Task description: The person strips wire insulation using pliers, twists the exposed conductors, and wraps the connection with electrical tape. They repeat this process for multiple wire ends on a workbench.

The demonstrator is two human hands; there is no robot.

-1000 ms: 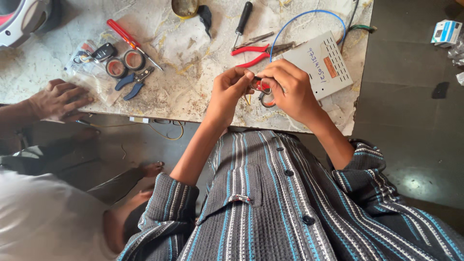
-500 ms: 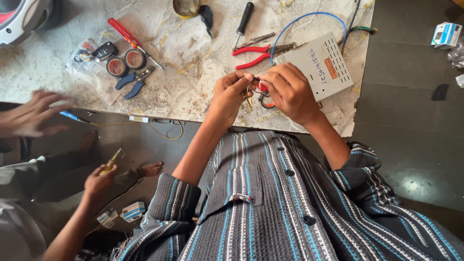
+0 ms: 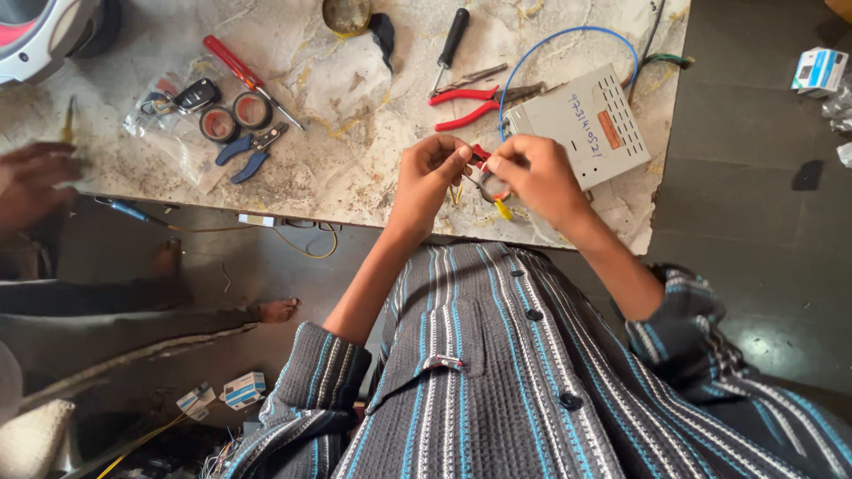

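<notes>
Seen from the head camera, the person in a striped shirt is bending over a worn stone table (image 3: 355, 177). The left hand (image 3: 432, 170) and the right hand (image 3: 532, 173) are meeting close together just above the table's near edge, fingertips almost touching. Between them they are pinching a small bundle of wires (image 3: 484, 182), with red, yellow and dark strands showing; both hands are closing on it, though exactly how each finger is gripping is hidden.

Just beyond the right hand a pale grey box (image 3: 581, 124) is lying on the table, and a blue wire (image 3: 568, 40) is looping up from it. Red-handled pliers (image 3: 470, 102) are lying just past the hands, with a black-handled screwdriver (image 3: 451, 44) further back. To the left a red-handled screwdriver (image 3: 240, 71) is lying at an angle, near two rolls of black tape (image 3: 235, 115), a car key (image 3: 195, 93) and blue-handled cutters (image 3: 248, 151). A round tin (image 3: 346, 13) is sitting at the far edge.

At the left edge another person's hand (image 3: 35, 177) is appearing blurred over the table corner, and a bare foot (image 3: 280, 309) is resting on the floor below.
</notes>
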